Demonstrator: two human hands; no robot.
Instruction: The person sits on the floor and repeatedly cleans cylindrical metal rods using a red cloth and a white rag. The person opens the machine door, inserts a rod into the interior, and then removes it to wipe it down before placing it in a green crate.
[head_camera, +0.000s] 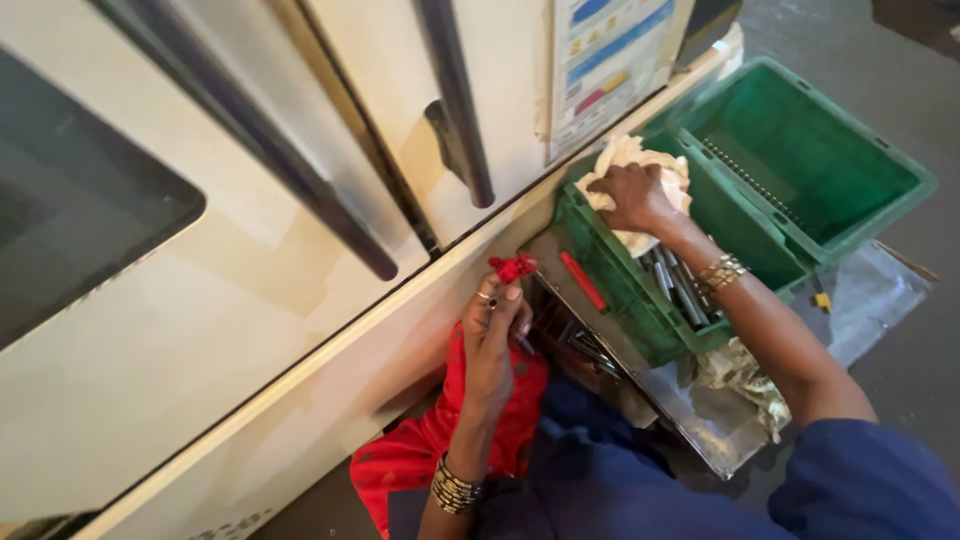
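My right hand (634, 197) presses down on a cream cloth (640, 165) that lies on the edge of a green plastic crate (610, 270). Inside that crate lie several grey metal rods (680, 285). My left hand (493, 335) is raised near the cream machine panel, fingers pinched on a small dark metal part. A scrap of red cloth (512, 267) shows just above its fingertips. Bangles ring both wrists.
A second green crate (900, 195) stands to the right. A cream machine front (200, 300) with dark bar handles (455, 100) fills the left. A metal tray (700, 425) with a red tool (582, 281) and crumpled rag (745, 380) lies on the floor.
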